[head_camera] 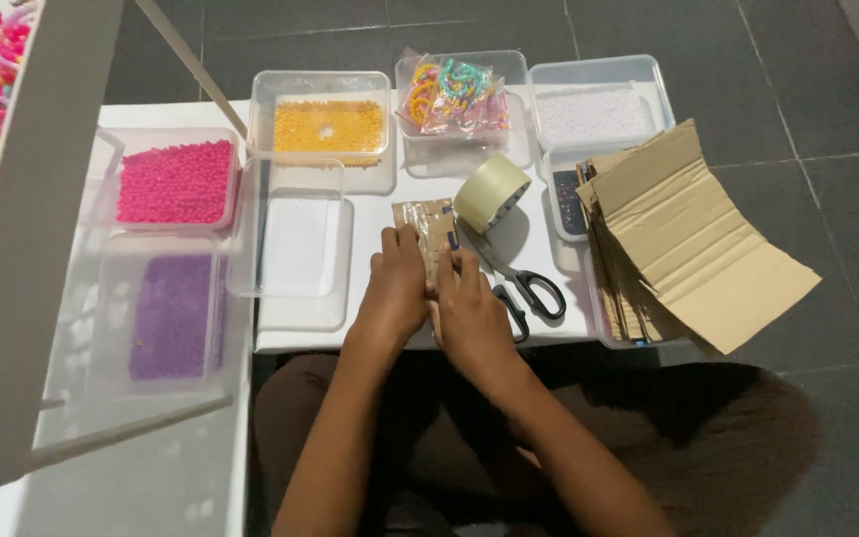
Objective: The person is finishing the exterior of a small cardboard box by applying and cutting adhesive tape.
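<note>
Dark floor tiles [827, 199] surround a white surface [429, 179] crowded with clear tubs: pink beads [163, 182], purple beads [171, 313], yellow beads [328, 126], white beads [594, 112] and a bag of coloured rings [454, 97]. Near the surface's front edge, the left hand [393, 288] and right hand [469, 313] lie side by side on a small brown card [425, 221], fingers pressed together and flat upon it. A tape roll [490, 191] touches the card's far corner; scissors [524, 283] lie just right of the hands, with stacked cardboard [698, 249] beyond.
</note>
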